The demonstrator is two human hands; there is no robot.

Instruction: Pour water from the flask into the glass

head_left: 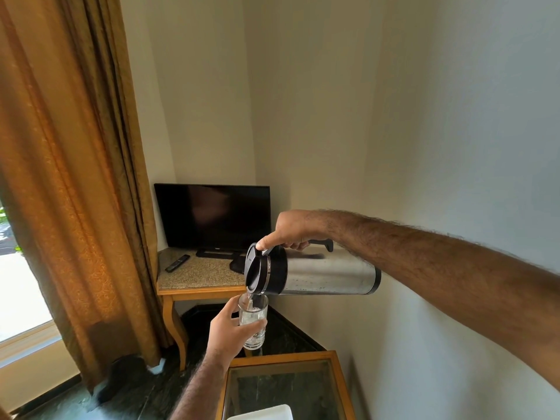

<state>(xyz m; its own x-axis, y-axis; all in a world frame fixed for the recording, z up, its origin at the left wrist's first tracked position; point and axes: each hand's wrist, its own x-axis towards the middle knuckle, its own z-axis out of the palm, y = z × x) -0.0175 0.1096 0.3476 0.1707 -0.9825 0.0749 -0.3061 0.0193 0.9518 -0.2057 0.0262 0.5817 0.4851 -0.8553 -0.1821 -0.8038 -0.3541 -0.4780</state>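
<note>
A steel flask [327, 275] with a black lid and black handle lies tipped on its side in the air, spout down to the left. My right hand [292, 230] grips its handle from above, thumb pressed on the lid's edge. Just under the spout is a clear glass [254, 321], held upright by my left hand [231, 330] wrapped around its left side. A thin stream of water runs from the spout into the glass, which holds water up to about its upper third.
A wooden table with a glass top [281, 386] stands below the glass, with a white object [263, 413] at its near edge. Behind is a stone-topped wooden table [197, 278] carrying a television [212, 216] and a remote [177, 263]. Orange curtains [75, 177] hang at the left.
</note>
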